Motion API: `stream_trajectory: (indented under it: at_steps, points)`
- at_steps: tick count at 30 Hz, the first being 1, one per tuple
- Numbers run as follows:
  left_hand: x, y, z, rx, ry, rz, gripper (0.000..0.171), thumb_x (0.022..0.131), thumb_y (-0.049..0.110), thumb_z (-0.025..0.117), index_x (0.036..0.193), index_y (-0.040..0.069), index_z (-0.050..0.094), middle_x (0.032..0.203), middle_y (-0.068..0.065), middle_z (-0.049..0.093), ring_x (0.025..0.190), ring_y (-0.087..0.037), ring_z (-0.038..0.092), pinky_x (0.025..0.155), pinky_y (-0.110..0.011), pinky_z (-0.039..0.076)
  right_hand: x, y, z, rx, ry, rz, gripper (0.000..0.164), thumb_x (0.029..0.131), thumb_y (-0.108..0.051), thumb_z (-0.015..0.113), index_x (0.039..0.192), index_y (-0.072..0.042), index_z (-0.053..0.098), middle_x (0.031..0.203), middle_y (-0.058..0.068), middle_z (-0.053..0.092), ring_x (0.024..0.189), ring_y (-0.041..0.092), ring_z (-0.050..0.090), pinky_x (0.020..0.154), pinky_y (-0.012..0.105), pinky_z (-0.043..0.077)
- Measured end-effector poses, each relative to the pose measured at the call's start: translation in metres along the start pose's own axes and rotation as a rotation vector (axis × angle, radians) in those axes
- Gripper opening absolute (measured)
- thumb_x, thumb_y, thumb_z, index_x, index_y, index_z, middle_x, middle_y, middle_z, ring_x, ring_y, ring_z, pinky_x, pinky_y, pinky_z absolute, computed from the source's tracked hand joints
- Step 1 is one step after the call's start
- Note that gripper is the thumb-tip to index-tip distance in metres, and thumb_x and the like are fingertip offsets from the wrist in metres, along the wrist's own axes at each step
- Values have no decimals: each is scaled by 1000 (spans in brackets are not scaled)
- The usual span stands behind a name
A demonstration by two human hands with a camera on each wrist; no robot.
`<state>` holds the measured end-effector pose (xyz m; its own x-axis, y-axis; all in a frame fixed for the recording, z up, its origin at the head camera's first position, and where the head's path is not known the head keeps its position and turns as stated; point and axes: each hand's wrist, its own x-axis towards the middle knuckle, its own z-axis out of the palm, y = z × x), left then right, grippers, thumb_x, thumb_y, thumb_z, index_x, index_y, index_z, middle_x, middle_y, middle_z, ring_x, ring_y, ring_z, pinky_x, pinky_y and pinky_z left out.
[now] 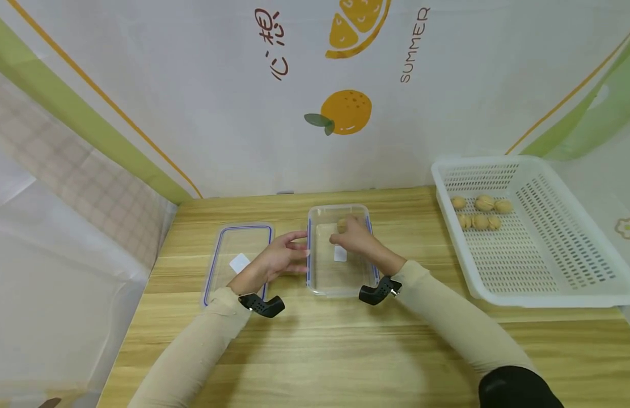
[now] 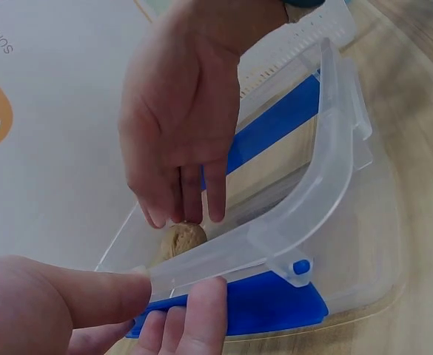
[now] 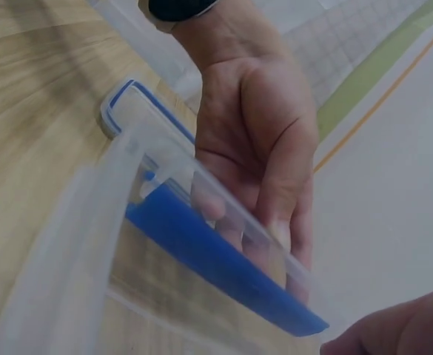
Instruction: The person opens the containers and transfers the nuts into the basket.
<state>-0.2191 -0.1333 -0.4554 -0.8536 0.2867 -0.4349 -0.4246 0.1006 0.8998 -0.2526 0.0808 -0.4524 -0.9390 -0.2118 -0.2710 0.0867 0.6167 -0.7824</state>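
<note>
A clear plastic container with blue side latches stands uncovered on the table. My left hand holds its left side, the thumb along the rim and the fingers against the blue latch. Inside the container, toward its far end, my right hand reaches down and pinches a walnut with its fingertips. Only an edge of the right hand shows in the right wrist view. A clear lid with a blue seal lies left of the container, partly under the left forearm.
A white slotted basket stands at the right with several walnuts in its left part. A white label shows in the container. Behind the wooden table hangs a white cloth with fruit prints.
</note>
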Motion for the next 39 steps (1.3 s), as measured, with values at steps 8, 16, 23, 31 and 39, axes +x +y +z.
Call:
stream_trajectory:
  at_steps: [8,16,23,31,39]
  points:
    - [1,0,0,2,7,-4,60,100,-8,56,156,1,35,134,-25,48,103,-27,61,78,-35,66,9,0,8,14,57,83,69,93,-13,68,149,10,35,151,33,28,130,44,43,112,52,46]
    - [2,0,0,2,10,-9,60,100,-7,56,156,2,36,131,-21,48,100,-24,60,78,-34,66,17,3,16,38,141,77,62,94,-13,68,144,11,42,143,34,35,121,42,48,104,48,51]
    - [1,-1,-1,-2,6,-10,60,100,-9,55,156,2,35,129,-20,49,97,-22,60,77,-33,66,22,7,20,41,185,41,50,93,-9,67,136,11,49,134,31,44,115,40,50,99,46,52]
    - [1,0,-1,2,-2,-6,60,101,-8,54,156,2,34,128,-20,48,98,-22,59,77,-33,66,24,9,19,23,220,-36,40,89,-2,65,124,14,57,121,29,60,109,37,58,94,42,56]
    - [2,-1,-1,1,-1,-7,61,100,-8,55,157,2,34,129,-20,48,97,-21,59,76,-32,66,25,10,21,70,232,-40,38,88,2,65,124,12,60,121,26,64,109,34,59,97,41,56]
